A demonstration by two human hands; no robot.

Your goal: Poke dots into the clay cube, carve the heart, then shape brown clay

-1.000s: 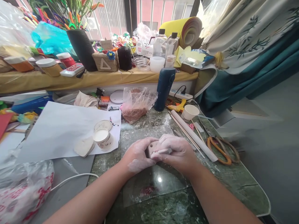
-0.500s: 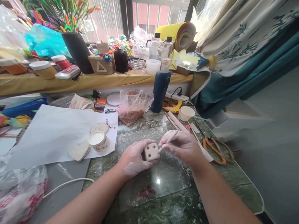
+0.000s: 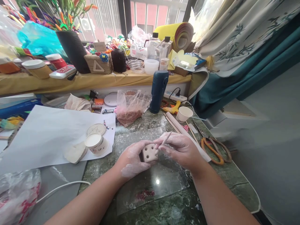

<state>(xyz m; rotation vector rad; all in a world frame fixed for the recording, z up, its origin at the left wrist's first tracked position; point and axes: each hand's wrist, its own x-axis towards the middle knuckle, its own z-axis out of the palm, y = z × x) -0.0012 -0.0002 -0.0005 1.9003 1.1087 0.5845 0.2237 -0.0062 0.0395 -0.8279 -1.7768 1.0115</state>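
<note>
left hand curled round the holey pale cube over the clear sheet, right hand pinching a thin tool beside it, looks like hole-shaping, next poke probably wants steady hands

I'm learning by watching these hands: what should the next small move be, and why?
Probably steady the pale block in the left hand and ease the thin stick toward its right side. The block's face shows at least three round holes, and the right hand holds the stick close beside it; whether the tip touches is hard to tell.
</note>
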